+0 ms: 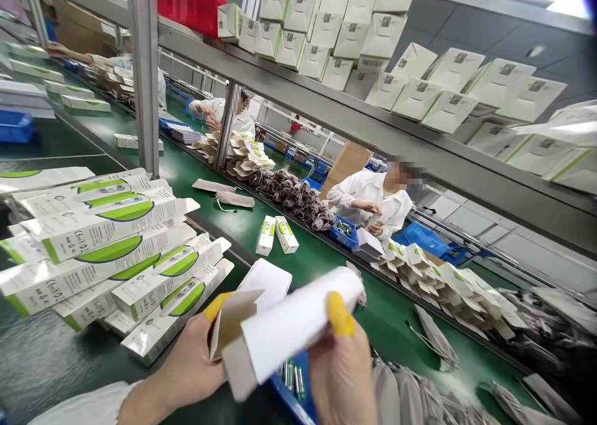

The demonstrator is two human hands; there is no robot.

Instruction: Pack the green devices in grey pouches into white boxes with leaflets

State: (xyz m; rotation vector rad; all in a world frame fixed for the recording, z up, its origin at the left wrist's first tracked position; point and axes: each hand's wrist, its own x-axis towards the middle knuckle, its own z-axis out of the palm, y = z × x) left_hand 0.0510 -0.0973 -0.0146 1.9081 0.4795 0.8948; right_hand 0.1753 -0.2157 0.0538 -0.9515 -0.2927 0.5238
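Observation:
A white cardboard carton (289, 328) with one end flap open is held low in the middle of the head view. My left hand (191, 366) grips its open end, a yellow finger cot on the thumb against the flap. My right hand (342, 369) is wrapped round the underside of the carton's other end, with a yellow-capped finger pressed on its side. Below the carton is a blue tray (291, 384) with small batteries in it.
A pile of flat white-and-green cartons (107, 251) lies to the left. Two finished boxes (276, 234) and grey pouches (228, 198) lie on the green belt (317, 257). Three people in white work across it. Stacked boxes (382, 45) fill the shelf above; grey pouches (410, 394) lie lower right.

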